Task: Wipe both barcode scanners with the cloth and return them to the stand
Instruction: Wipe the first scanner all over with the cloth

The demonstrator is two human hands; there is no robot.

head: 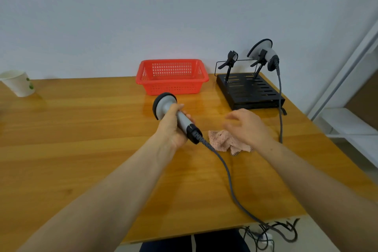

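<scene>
the only print in view is a few green marks on the white paper cup [18, 83] at the far left, too blurred to read. a glossy orange-brown wooden table [81, 129] stands against a plain pale wall. the left hand [173, 127] grips one grey barcode scanner [169, 108] by its handle, head tilted away, above the table's middle; its grey cable [227, 172] runs over the near edge. the right hand [247, 127], blurred, fingers loosely spread and holding nothing, sits over the crumpled pink cloth [227, 142] lying on the table; whether it touches the cloth i cannot tell. the second scanner [263, 53] hangs in the right clip of the black slotted stand [249, 92] at the far right corner. a red mesh basket [172, 76] sits just left of the stand. dark cords [272, 231] tangle on the floor.
</scene>
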